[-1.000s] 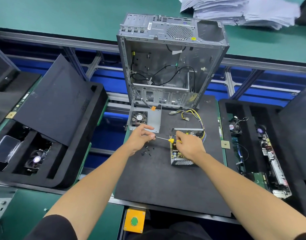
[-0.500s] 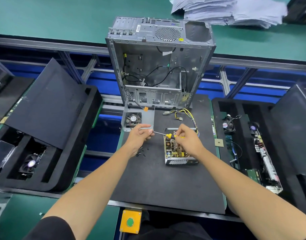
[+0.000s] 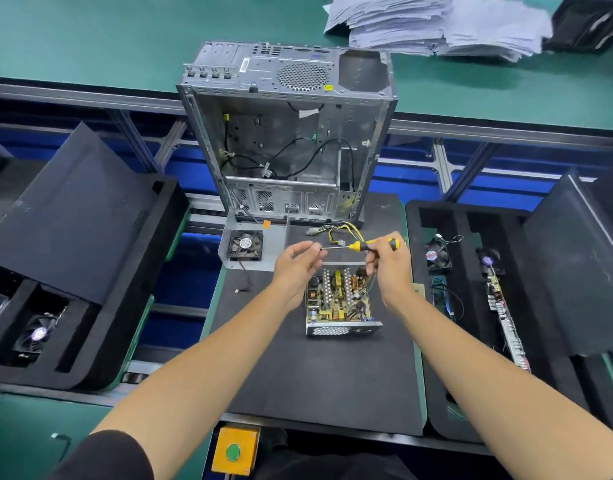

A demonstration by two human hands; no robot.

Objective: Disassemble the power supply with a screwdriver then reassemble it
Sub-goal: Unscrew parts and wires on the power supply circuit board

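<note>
The green tabletop is carrying a paper stack at its far edge. Nearer me, the open metal case is standing upright at the back of the black mat, with foam trays lying to both sides. The power supply is sitting on the mat below my hands with its cover off, the circuit board showing, and its yellow and black wires are trailing toward the case. The cover plate with its fan is lying just left of it, at the mat's edge. I am holding the screwdriver level above the supply: my right hand is curling round the yellow and black handle, and my left hand is pinching the tip of the shaft.
</note>
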